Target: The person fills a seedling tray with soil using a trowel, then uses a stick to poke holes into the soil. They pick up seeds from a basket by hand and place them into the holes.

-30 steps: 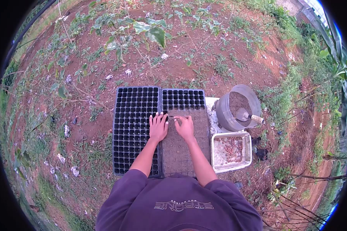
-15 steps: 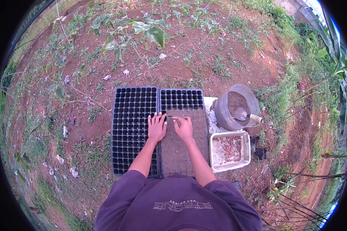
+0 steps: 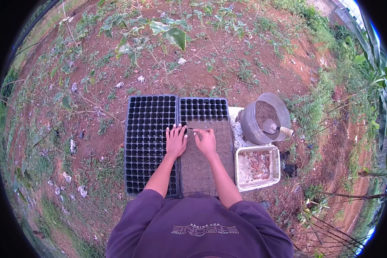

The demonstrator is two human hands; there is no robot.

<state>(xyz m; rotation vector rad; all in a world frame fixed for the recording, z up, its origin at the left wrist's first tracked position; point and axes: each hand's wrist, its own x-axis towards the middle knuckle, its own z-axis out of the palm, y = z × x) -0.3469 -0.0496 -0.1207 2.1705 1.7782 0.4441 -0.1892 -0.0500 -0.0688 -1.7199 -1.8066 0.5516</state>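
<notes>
Our left hand [image 3: 175,142] lies spread where left tray [image 3: 148,148] meets soil-filled right tray [image 3: 204,107]; whether our right hand [image 3: 206,141] grips anything, we cannot tell. Too-hard pressing could scatter the soil [image 3: 197,172].

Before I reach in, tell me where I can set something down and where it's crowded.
Fairly bare: the reddish ground between the leafy plant and the two trays. Crowded: right of the part-filled tray, where the basket sits close and the bucket leaves a narrow white strip; also around the left hand and right hand.
</notes>
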